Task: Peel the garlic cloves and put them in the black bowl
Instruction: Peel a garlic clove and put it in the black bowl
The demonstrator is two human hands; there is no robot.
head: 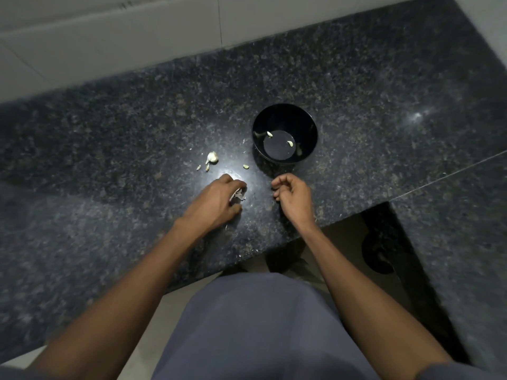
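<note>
Dark speckled counter [356, 86] under me, black bowl [285, 133] just beyond my right hand with two peeled cloves [290, 144] inside. To its left, a garlic chunk [212, 157] and loose cloves [246, 166]. My left hand [219, 201] lies knuckles-up, fingers curled round papery garlic skin [238, 194]. My right hand [292, 192] hovers, fingers loosely curled, holding nothing.

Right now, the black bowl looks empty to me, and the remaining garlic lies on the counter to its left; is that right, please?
Not quite: the black bowl is not empty; the head view shows at least two peeled cloves inside. The remaining garlic does lie on the counter to its left.
</note>
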